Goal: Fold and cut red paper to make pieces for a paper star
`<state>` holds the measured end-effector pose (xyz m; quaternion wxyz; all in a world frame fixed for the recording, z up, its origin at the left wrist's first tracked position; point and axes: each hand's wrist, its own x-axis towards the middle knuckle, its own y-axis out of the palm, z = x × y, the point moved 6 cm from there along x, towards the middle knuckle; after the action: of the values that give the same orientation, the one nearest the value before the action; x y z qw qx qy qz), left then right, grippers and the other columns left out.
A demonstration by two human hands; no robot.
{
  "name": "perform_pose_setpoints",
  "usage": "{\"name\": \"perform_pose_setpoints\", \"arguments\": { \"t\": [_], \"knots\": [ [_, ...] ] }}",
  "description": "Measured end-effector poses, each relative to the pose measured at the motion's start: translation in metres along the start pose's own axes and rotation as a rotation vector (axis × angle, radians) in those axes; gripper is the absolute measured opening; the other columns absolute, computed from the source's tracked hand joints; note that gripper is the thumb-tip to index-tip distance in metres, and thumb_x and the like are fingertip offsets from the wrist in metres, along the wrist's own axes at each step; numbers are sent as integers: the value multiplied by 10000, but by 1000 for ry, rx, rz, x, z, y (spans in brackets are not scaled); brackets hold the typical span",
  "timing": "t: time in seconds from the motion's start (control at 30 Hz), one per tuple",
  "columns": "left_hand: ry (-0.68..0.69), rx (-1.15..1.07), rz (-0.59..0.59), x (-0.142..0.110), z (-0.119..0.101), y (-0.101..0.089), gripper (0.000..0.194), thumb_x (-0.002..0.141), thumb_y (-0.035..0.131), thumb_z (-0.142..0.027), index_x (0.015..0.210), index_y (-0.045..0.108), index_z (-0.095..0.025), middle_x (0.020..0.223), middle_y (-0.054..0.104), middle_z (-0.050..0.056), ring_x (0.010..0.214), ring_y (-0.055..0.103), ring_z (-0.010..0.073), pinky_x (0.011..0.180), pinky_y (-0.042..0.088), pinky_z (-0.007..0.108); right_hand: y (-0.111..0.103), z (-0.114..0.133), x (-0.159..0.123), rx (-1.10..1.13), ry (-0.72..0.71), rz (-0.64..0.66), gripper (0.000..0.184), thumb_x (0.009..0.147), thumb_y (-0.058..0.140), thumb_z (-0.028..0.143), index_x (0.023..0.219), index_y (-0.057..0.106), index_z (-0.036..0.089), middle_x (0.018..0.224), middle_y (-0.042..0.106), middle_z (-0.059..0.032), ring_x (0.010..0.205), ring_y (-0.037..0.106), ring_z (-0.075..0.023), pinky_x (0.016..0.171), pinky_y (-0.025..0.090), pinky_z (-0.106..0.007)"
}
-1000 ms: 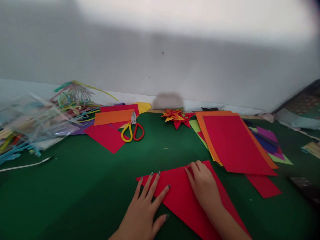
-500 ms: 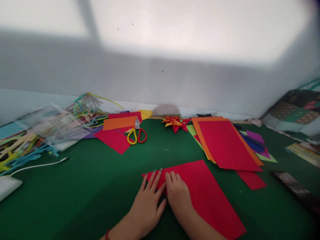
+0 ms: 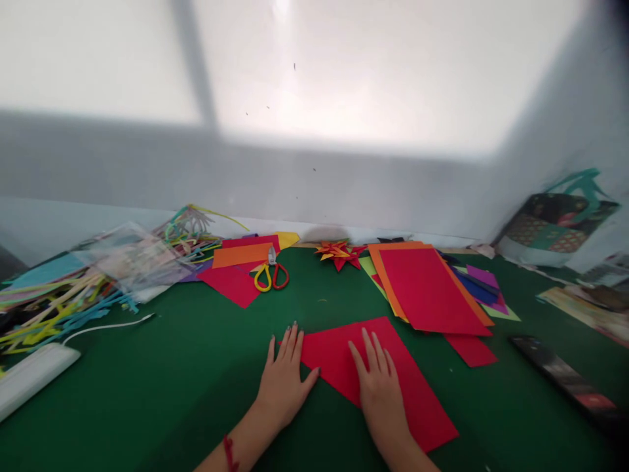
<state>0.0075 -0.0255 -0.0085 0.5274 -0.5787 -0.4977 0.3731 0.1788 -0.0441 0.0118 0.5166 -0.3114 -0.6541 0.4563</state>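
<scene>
Red paper (image 3: 329,354), seemingly folded once, is covered in part by the left hand (image 3: 282,388) and right hand (image 3: 383,396), fingers spread, nothing gripped. Near the table's (image 3: 196,393) back edge, folded stars (image 3: 339,254) appear finished; stacked sheets (image 3: 432,288) seem unfolded.

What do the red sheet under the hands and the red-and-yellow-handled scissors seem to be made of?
Red folded sheet: probably matte card or thick paper, given its even colour and crisp straight edges.
Red-and-yellow-handled scissors: blades likely metal, greyish with a slight sheen; handles perhaps smooth plastic, brightly coloured.
</scene>
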Motion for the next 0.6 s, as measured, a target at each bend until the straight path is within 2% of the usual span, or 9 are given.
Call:
{"name": "perform_pose_setpoints", "arguments": {
  "t": [0.17, 0.37, 0.47, 0.53, 0.6],
  "knots": [
    [-4, 8, -14, -1, -1, -2, 639, 820, 199, -540, 1339, 176, -168, 1415, 128, 93, 1286, 89, 257, 1015, 67, 499, -2, -38, -29, -36, 71, -6, 535, 765, 284, 27, 1257, 384, 211, 1367, 269, -134, 1248, 208, -313, 898, 324, -503],
    [-53, 31, -35, -1, -1, -3, 604, 836, 180, -512, 1337, 179, -175, 1411, 147, 95, 1284, 93, 262, 1009, 72, 506, -1, -53, -45, -22, 84, -37, 506, 773, 281, 57, 1239, 406, 211, 1347, 316, -120, 1257, 188, -304, 887, 334, -503],
    [-70, 27, -36, -1, -2, -4, 599, 838, 172, -509, 1336, 180, -176, 1411, 144, 97, 1283, 99, 266, 1006, 70, 510, -3, -56, -41, -3, 96, -63, 465, 794, 277, 90, 1213, 436, 215, 1322, 360, -118, 1235, 250, -309, 883, 323, -528],
    [-77, 20, -44, -1, -3, -7, 595, 834, 177, -519, 1333, 190, -194, 1413, 134, 99, 1281, 102, 275, 999, 55, 522, -9, -57, -27, 40, 112, -57, 393, 826, 301, 175, 1178, 473, 206, 1294, 400, -123, 1202, 313, -319, 882, 321, -537],
    [-83, 16, -54, -1, -4, -10, 580, 831, 188, -527, 1325, 214, -225, 1415, 128, 100, 1279, 104, 286, 989, 30, 539, -15, -54, -5, 149, 137, -6, 351, 848, 320, 256, 1140, 503, 190, 1268, 430, -117, 1185, 350, -290, 882, 365, -473]
  ]
}}
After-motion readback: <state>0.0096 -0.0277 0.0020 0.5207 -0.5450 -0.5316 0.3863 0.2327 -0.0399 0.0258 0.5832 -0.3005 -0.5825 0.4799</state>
